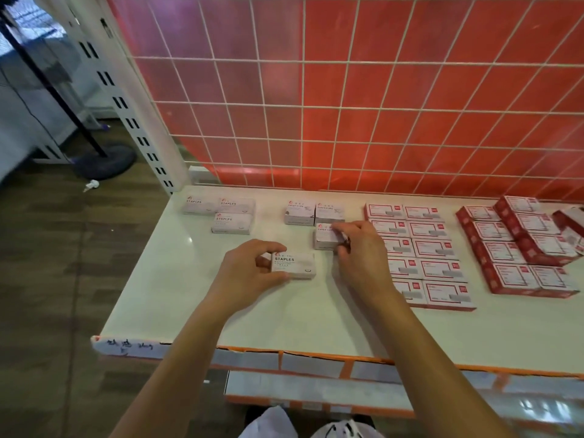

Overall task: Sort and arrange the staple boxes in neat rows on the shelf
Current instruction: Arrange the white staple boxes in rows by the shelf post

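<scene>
On the white shelf (252,317), my left hand (246,270) pinches a white box marked STAPLES (295,265) by its left end. My right hand (360,251) grips a white paper clips box (325,237), which sits just in front of two more paper clips boxes (313,213). Three white STAPLES boxes (221,213) lie grouped at the back left. Red-and-white boxes (423,248) fill two neat columns right of my right hand. Further right stand darker red boxes (518,248) in slanted rows.
A red panel with a white wire grid (347,105) backs the shelf. The shelf's front edge carries an orange and white strip (316,358). A white slotted upright (126,105) stands at the left. Wooden floor and a black stand base (104,162) lie beyond.
</scene>
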`<action>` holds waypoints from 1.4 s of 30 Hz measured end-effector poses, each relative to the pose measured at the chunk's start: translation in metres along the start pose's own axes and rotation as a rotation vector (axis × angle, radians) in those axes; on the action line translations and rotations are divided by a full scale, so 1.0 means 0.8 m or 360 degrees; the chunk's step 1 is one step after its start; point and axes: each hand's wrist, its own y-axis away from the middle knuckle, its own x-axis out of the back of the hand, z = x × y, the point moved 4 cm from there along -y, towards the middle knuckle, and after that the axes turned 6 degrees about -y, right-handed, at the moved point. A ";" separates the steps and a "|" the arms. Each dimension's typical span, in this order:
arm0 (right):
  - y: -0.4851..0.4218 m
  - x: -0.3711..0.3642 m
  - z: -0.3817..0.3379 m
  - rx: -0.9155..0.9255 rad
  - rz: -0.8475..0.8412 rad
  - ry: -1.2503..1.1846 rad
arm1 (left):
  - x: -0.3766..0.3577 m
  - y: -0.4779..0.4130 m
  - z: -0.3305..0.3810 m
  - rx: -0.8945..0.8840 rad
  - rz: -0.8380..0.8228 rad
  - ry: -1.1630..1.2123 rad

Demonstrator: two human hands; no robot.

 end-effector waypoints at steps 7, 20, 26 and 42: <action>-0.006 -0.002 0.000 -0.0023 0.0049 0.0010 | -0.002 -0.009 0.002 -0.0019 -0.0045 0.0028; -0.007 -0.004 -0.004 -0.0022 0.0085 0.0039 | 0.002 -0.013 -0.003 -0.0032 -0.0052 0.0039; -0.007 -0.007 -0.003 -0.0023 0.0103 0.0048 | 0.005 -0.015 -0.007 -0.0030 -0.0051 0.0049; 0.035 -0.050 -0.045 0.0173 0.0220 0.0133 | 0.045 -0.018 -0.029 -0.0095 0.0095 -0.0071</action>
